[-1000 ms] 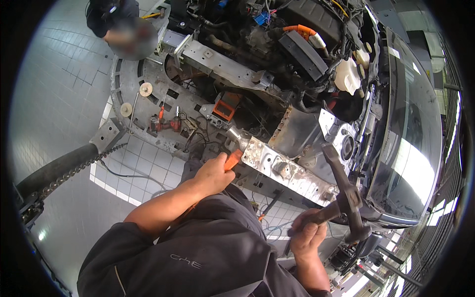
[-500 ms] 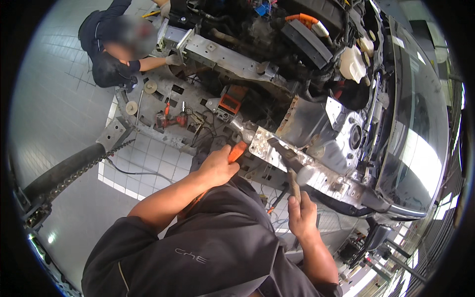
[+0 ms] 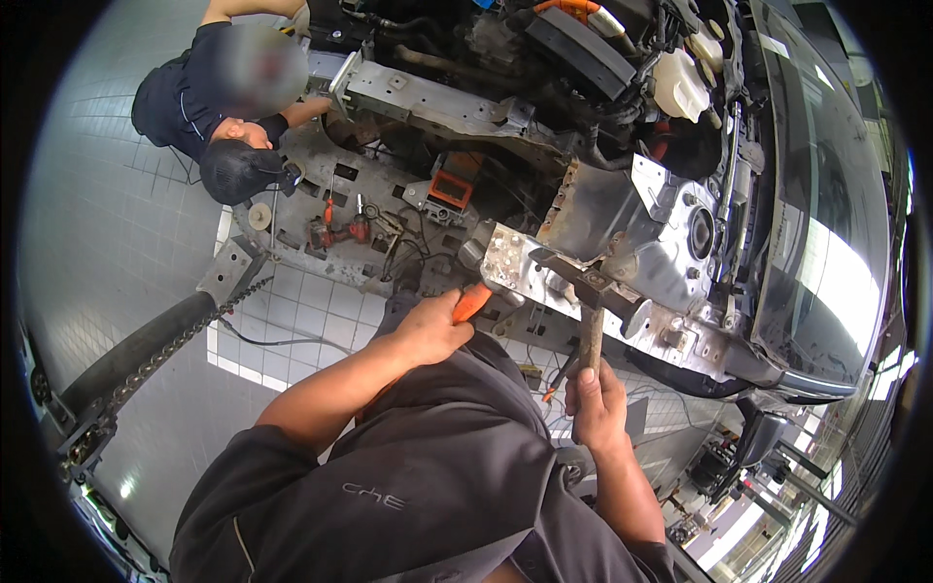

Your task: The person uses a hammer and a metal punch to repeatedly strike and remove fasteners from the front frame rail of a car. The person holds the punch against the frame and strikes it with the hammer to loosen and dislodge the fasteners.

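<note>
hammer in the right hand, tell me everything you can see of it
The hammer has a dark, metal-looking head, tapered at its left end and round-faced at its right, on a scuffed, brownish handle that looks wooden. The right hand grips the handle's lower part. The head slants across the pale metal rail in view; whether they touch is unclear.

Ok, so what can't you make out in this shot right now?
In the head view:
- Part of the orange handle: covered by the left hand.
- Metal frame rail under the hammer in the right hand: the head covers it, so contact is unclear.
- Part of the co-worker: hidden by a blur.
- Blue connector: mostly cut off by the top edge.
</note>
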`<state>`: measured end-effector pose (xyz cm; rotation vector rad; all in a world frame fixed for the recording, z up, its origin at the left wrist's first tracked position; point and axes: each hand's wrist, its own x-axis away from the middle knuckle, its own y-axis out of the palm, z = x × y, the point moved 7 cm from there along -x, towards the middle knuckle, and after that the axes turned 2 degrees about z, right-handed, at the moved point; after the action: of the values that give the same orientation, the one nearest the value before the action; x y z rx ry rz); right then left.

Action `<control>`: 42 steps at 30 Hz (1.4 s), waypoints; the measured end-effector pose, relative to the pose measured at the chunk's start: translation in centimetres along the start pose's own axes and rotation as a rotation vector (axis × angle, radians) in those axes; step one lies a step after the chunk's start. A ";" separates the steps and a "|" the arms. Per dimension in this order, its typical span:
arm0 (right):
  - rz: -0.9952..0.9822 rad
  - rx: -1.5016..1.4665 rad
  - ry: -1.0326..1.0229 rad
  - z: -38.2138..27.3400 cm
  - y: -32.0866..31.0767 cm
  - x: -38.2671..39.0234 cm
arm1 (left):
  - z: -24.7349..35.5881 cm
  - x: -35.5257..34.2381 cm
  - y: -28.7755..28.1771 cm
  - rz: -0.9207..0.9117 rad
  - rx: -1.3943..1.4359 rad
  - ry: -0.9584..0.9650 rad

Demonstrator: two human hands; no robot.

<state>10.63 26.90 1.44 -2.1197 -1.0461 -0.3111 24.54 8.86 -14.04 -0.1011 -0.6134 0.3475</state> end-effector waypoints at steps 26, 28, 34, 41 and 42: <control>-0.032 0.326 -0.086 1.3 -4.6 1.5 | -1.7 -1.0 2.6 0.019 0.346 0.037; -0.043 0.338 -0.091 1.8 -4.2 1.5 | -2.0 -0.9 3.5 -0.057 0.506 -0.032; -0.047 0.395 -0.014 2.2 -4.4 1.2 | -1.0 -0.6 4.9 -0.249 0.867 -0.044; 0.185 -0.317 -0.608 -4.6 -7.2 4.2 | -0.8 -0.6 5.0 -0.313 0.927 -0.044; 0.195 -0.434 -0.569 -3.8 -6.9 4.2 | -0.9 -0.6 5.1 -0.316 0.927 -0.042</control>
<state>8.44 29.30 9.72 -2.7746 -1.1396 0.1972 23.13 13.40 -16.06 0.8840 -0.4511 0.2979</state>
